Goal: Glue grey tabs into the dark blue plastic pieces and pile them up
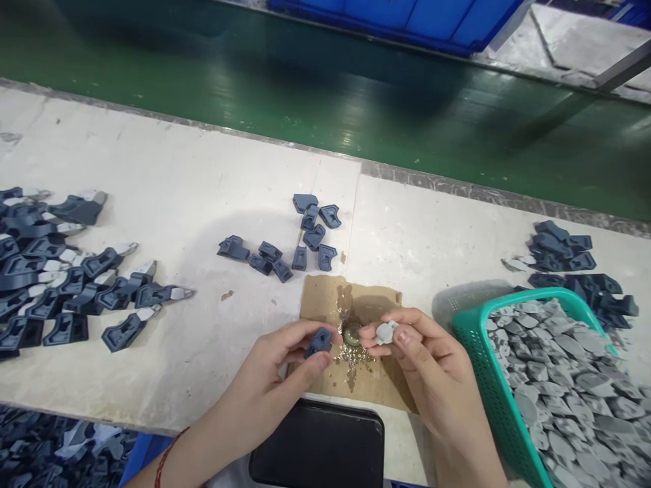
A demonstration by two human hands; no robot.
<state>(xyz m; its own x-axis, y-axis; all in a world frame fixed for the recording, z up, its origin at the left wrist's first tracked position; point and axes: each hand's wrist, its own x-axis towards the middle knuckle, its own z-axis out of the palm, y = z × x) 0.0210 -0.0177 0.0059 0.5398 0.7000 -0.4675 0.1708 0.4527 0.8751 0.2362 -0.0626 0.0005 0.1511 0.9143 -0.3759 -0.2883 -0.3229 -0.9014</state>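
Between the thumb and fingers of my left hand point(292, 362) is a dark blue plastic part point(319, 343). My right hand point(427, 352) pinches a small light grey piece point(386, 332) by its edges. The two held pieces are apart. Between and just behind my fingertips, a small round greenish dish point(352, 334) sits on a brown cardboard sheet point(376, 298) with wet, glistening spots around it. Several loose dark blue parts point(314, 236) lie beyond the cardboard.
At the right stands a green basket point(508, 400) of grey pieces, with more blue parts point(559, 247) behind. Joined blue-and-grey parts point(116, 291) cover the left side. A black tray-like object point(320, 444) is at the front edge. A green strip point(254, 88) runs behind the table.
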